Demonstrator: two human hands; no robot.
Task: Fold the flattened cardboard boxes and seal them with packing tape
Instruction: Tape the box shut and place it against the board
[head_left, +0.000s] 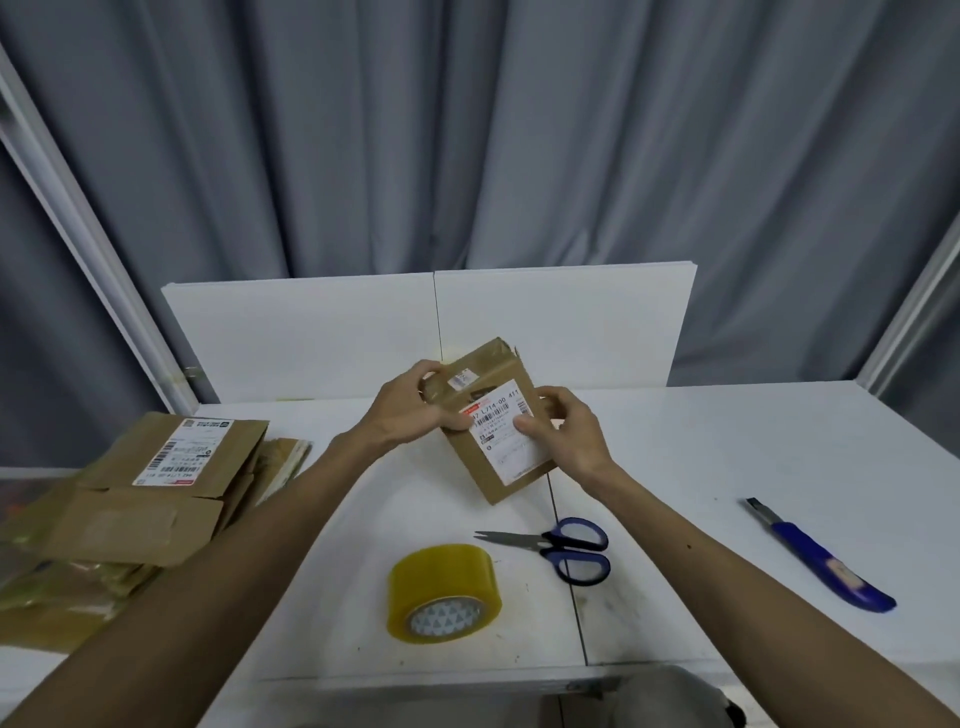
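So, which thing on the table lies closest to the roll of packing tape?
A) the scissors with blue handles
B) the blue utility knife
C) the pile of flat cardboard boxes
A: the scissors lie just to the right of the tape roll and a little farther back, while the utility knife is far off to the right and the pile of flat boxes sits at the table's left edge.

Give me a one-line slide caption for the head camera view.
Left hand and right hand grip a labelled cardboard box over the table, beside tape roll, scissors, utility knife and flattened boxes.
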